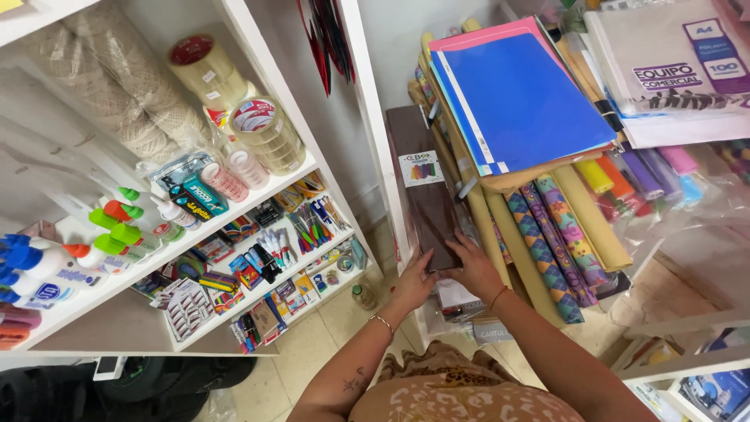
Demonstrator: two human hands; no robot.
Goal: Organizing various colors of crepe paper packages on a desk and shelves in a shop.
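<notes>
A long flat pack of dark brown paper with a white label stands upright against the edge of a white shelf unit. My left hand grips its lower left corner and my right hand presses on its lower right edge. Both wrists wear thin bracelets. Beside the pack stand rolls of patterned wrapping paper and plain tan rolls.
Blue and pink folders lie on top of the rolls, with packs of white paper at the right. The white shelves at the left hold tape rolls, glue bottles, twine and small stationery. Below is a tiled floor.
</notes>
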